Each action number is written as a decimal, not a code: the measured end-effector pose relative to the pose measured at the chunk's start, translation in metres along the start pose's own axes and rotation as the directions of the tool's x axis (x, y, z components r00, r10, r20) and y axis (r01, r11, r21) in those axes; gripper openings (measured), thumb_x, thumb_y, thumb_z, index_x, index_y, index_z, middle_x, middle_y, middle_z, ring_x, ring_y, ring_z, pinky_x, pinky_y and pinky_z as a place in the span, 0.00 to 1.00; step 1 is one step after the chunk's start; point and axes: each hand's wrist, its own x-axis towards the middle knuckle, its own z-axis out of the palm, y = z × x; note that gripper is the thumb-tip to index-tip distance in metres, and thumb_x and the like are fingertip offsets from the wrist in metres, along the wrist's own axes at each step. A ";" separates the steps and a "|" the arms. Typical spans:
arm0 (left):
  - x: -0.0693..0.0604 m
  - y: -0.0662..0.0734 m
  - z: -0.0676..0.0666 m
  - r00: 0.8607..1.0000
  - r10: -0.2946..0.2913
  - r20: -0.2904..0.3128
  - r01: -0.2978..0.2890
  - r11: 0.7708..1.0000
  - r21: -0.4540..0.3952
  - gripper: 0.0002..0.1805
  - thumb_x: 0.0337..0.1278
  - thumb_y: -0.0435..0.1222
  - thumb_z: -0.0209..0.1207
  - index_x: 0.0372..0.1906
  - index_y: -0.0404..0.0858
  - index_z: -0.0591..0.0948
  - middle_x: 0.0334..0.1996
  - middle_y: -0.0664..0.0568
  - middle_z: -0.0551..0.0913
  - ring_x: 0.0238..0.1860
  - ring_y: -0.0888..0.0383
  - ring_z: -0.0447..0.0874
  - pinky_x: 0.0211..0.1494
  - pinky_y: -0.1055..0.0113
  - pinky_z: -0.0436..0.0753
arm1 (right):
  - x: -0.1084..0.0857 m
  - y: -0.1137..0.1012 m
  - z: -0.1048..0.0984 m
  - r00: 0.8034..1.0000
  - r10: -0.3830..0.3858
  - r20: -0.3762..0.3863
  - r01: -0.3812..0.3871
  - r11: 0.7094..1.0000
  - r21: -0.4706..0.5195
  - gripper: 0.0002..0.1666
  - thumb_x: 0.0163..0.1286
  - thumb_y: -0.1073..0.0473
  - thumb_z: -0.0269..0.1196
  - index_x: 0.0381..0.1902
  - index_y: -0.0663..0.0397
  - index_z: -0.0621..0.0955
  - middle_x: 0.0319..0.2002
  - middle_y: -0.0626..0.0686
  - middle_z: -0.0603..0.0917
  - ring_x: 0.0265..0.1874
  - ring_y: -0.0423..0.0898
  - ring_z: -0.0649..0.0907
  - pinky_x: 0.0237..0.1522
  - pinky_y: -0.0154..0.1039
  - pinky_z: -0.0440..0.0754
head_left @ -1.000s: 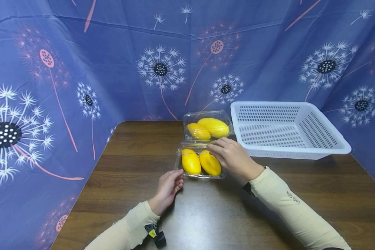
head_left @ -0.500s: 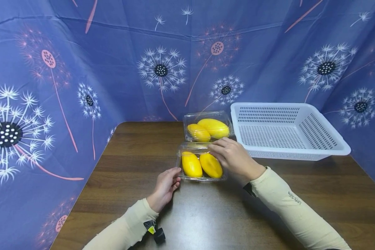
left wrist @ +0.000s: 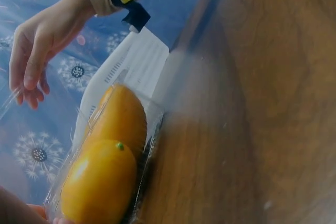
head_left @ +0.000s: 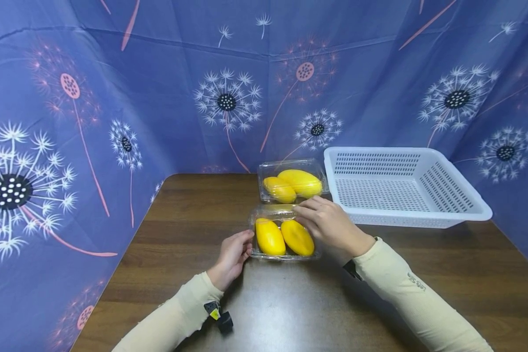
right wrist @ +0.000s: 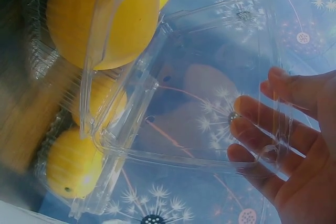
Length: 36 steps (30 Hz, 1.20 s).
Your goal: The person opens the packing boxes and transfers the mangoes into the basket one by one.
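Two yellow mangoes [head_left: 270, 238] lie side by side in the front clear plastic clamshell box [head_left: 281, 257] on the table. My left hand [head_left: 230, 258] holds the box at its left end, thumb and fingertips at the rim. In the right wrist view the box's transparent lid [right wrist: 210, 85] stands raised, and the fingers of my right hand [right wrist: 296, 150] are curled round its edge, with the thumb on the other side. In the head view that right hand [head_left: 327, 222] is over the box's back right corner. The lid is hard to see there.
Behind it stands a second clear plastic box [head_left: 286, 166] with two mangoes [head_left: 301, 183] inside. To its right is a white perforated basket [head_left: 415, 216]. A blue dandelion-print cloth [head_left: 167, 98] hangs behind the wooden table [head_left: 180, 230].
My left hand has shifted from the front left corner a little back along the box's left side. The right hand stays nearly in place at the lid. The head view has tilted slightly.
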 end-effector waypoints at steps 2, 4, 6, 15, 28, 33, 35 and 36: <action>0.003 0.002 0.000 1.000 0.000 -0.001 0.000 1.000 0.004 0.22 0.61 0.31 0.57 0.58 0.23 0.73 0.23 0.58 0.75 0.21 0.67 0.68 0.24 0.81 0.70 | 0.000 0.000 0.000 1.000 -0.003 0.002 0.003 1.000 0.002 0.17 0.60 0.60 0.69 0.47 0.58 0.85 0.40 0.54 0.88 0.39 0.50 0.83 0.44 0.44 0.84; 0.008 0.003 0.000 1.000 -0.002 -0.001 0.002 1.000 0.004 0.20 0.61 0.30 0.56 0.56 0.24 0.74 0.23 0.58 0.75 0.21 0.67 0.68 0.23 0.81 0.70 | 0.000 0.000 -0.001 1.000 -0.003 0.005 0.003 1.000 0.006 0.17 0.59 0.60 0.70 0.47 0.58 0.85 0.40 0.54 0.88 0.39 0.49 0.84 0.44 0.44 0.84; 0.011 0.004 0.000 1.000 -0.003 0.008 0.003 1.000 0.000 0.19 0.61 0.30 0.56 0.55 0.24 0.75 0.22 0.58 0.75 0.20 0.67 0.69 0.23 0.81 0.70 | 0.000 0.000 -0.002 1.000 0.002 0.008 -0.002 1.000 0.012 0.17 0.59 0.60 0.70 0.47 0.58 0.85 0.40 0.54 0.88 0.40 0.50 0.84 0.45 0.44 0.84; 0.023 0.004 -0.002 0.999 -0.035 0.042 0.035 0.999 0.010 0.16 0.63 0.32 0.57 0.52 0.26 0.77 0.20 0.59 0.76 0.21 0.67 0.70 0.24 0.81 0.72 | 0.002 0.002 -0.008 0.999 0.033 0.043 -0.035 0.998 0.049 0.18 0.58 0.65 0.68 0.48 0.57 0.85 0.42 0.53 0.87 0.43 0.51 0.84 0.49 0.48 0.84; 0.024 0.003 -0.005 0.995 -0.030 0.090 0.031 1.000 -0.005 0.19 0.65 0.28 0.54 0.57 0.23 0.73 0.24 0.57 0.77 0.22 0.68 0.71 0.24 0.82 0.73 | 0.009 0.006 -0.010 0.996 0.068 0.058 -0.073 0.993 0.094 0.16 0.60 0.61 0.69 0.47 0.57 0.84 0.43 0.54 0.87 0.45 0.52 0.85 0.52 0.49 0.83; 0.023 0.004 -0.006 0.995 -0.032 0.090 0.031 0.999 0.008 0.18 0.65 0.28 0.54 0.57 0.23 0.73 0.24 0.57 0.76 0.22 0.68 0.70 0.24 0.82 0.73 | 0.015 0.011 -0.012 0.995 0.087 0.045 -0.091 0.991 0.100 0.16 0.60 0.59 0.70 0.46 0.59 0.83 0.43 0.56 0.87 0.45 0.53 0.85 0.52 0.49 0.83; 0.023 0.004 -0.006 0.995 -0.026 0.092 0.025 1.000 0.011 0.18 0.64 0.28 0.55 0.56 0.23 0.73 0.23 0.57 0.76 0.21 0.69 0.70 0.24 0.82 0.73 | 0.018 0.014 -0.014 0.996 0.089 0.032 -0.092 0.991 0.093 0.15 0.60 0.60 0.70 0.44 0.59 0.84 0.42 0.56 0.87 0.44 0.53 0.85 0.51 0.49 0.84; 0.023 0.004 -0.006 0.995 -0.023 0.093 0.022 1.000 0.011 0.18 0.64 0.28 0.55 0.56 0.23 0.73 0.23 0.58 0.76 0.21 0.69 0.70 0.24 0.82 0.73 | 0.019 0.015 -0.015 0.996 0.088 0.025 -0.090 0.992 0.087 0.14 0.59 0.60 0.70 0.43 0.59 0.84 0.41 0.56 0.87 0.43 0.53 0.84 0.50 0.49 0.84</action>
